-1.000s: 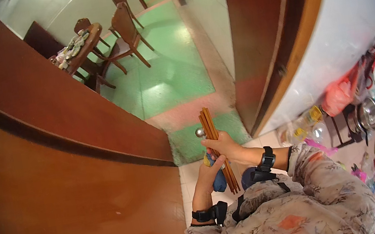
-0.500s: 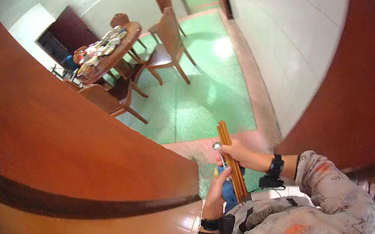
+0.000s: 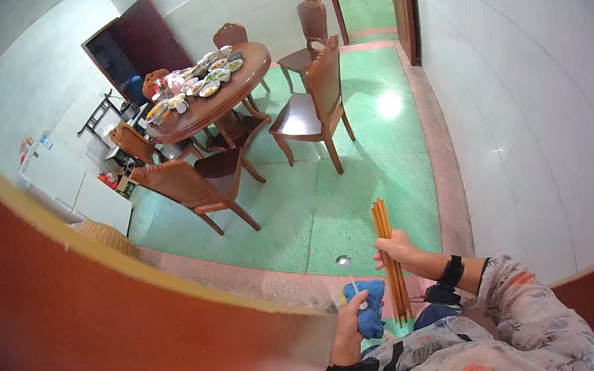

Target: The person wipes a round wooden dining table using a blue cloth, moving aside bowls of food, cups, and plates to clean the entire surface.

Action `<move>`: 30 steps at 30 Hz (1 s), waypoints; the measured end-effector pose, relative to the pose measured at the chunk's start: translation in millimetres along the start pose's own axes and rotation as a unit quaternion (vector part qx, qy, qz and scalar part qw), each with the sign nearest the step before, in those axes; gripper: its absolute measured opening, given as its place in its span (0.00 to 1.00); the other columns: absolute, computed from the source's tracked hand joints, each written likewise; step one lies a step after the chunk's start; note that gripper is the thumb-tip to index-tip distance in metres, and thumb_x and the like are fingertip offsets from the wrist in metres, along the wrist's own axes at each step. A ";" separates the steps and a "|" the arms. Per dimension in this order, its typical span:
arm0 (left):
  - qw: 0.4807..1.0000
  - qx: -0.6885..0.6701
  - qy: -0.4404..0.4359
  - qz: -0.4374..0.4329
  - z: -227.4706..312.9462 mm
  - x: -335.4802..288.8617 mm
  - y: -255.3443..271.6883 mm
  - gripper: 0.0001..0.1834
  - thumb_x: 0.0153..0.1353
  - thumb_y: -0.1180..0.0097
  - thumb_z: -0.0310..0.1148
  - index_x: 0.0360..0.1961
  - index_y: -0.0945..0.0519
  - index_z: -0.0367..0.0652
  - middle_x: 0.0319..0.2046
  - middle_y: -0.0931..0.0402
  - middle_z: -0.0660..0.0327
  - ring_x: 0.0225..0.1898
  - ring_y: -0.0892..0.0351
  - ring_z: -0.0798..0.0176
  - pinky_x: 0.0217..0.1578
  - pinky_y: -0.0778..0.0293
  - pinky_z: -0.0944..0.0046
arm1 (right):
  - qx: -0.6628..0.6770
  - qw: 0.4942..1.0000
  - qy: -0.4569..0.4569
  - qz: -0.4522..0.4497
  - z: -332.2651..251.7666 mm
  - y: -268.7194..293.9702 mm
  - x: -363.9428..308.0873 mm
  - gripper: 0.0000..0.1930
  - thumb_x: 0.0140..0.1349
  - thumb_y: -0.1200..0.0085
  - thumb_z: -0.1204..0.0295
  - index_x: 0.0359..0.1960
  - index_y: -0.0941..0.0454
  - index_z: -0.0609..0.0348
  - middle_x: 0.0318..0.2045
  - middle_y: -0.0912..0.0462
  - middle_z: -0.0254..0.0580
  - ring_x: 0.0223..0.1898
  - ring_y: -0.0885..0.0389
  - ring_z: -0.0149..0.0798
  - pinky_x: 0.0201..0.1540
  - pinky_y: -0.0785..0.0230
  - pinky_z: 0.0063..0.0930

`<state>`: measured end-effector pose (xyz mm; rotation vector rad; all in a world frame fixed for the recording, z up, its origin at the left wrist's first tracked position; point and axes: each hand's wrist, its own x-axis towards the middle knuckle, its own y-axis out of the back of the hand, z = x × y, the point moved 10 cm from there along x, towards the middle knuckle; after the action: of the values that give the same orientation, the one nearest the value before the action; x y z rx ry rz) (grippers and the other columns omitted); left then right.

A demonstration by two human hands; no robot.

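Note:
My right hand (image 3: 398, 247) is closed around a bundle of several light-brown chopsticks (image 3: 397, 290), held nearly upright. To its left, my left hand (image 3: 347, 323) grips a blue cloth (image 3: 372, 316) together with a metal spoon (image 3: 343, 260). The spoon's round bowl points away from me, above the cloth. A small gap separates the chopsticks from the cloth. Both hands are low in front of my body, with a dark band on each wrist.
Ahead left stands a round wooden table (image 3: 258, 63) with several filled dishes (image 3: 210, 89). Wooden chairs (image 3: 325, 95) surround it. A white tiled wall (image 3: 524, 95) runs along the right. A reddish-brown door panel (image 3: 143, 342) is close on my left, and an open doorway (image 3: 367, 15) lies at the back.
I have moved forward through the doorway, so more of the room shows. The chopsticks, close against the spoon and cloth before, now stand apart to their right.

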<state>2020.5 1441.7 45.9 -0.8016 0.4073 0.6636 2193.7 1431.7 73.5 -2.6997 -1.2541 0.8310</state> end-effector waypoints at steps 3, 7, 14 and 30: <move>0.995 -0.091 -0.049 -0.006 47.7 19.2 -7.7 0.21 0.57 0.47 0.41 0.47 0.29 0.38 0.33 0.24 0.55 0.30 0.22 0.61 0.30 0.24 0.64 | -0.012 0.999 -0.028 -0.027 -27.9 -0.3 40.1 0.07 0.54 0.48 0.73 0.28 0.32 0.64 0.21 0.25 0.42 0.17 0.26 0.33 0.19 0.27 0.28; 0.980 -0.126 -0.138 -0.062 113.9 67.4 -23.8 0.33 0.55 0.50 0.47 0.57 0.35 0.36 0.32 0.24 0.56 0.30 0.24 0.64 0.31 0.25 0.64 | -0.059 0.966 -0.151 -0.202 -42.5 -42.1 62.5 0.09 0.56 0.46 0.68 0.28 0.28 0.61 0.19 0.24 0.34 0.17 0.26 0.28 0.18 0.34 0.19; 0.963 -0.044 -0.198 -0.179 224.1 132.5 -83.2 0.47 0.48 0.48 0.56 0.61 0.43 0.29 0.32 0.24 0.58 0.24 0.28 0.71 0.21 0.33 0.75 | -0.088 0.855 -0.264 -0.437 -100.0 -90.3 89.7 0.12 0.57 0.49 0.64 0.28 0.27 0.62 0.16 0.27 0.35 0.13 0.29 0.28 0.14 0.36 0.20; 0.961 -0.102 -0.242 0.090 345.7 223.3 19.5 0.31 0.49 0.49 0.48 0.48 0.30 0.32 0.20 0.28 0.62 0.14 0.33 0.69 0.13 0.40 0.72 | -0.143 0.783 -0.317 -0.515 -152.6 -187.2 225.5 0.17 0.59 0.50 0.59 0.37 0.25 0.64 0.17 0.25 0.34 0.14 0.27 0.28 0.17 0.33 0.20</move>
<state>2200.1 1803.1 129.1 -0.7702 -0.0382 1.0541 2257.2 1746.4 151.8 -1.3155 -2.7258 1.3941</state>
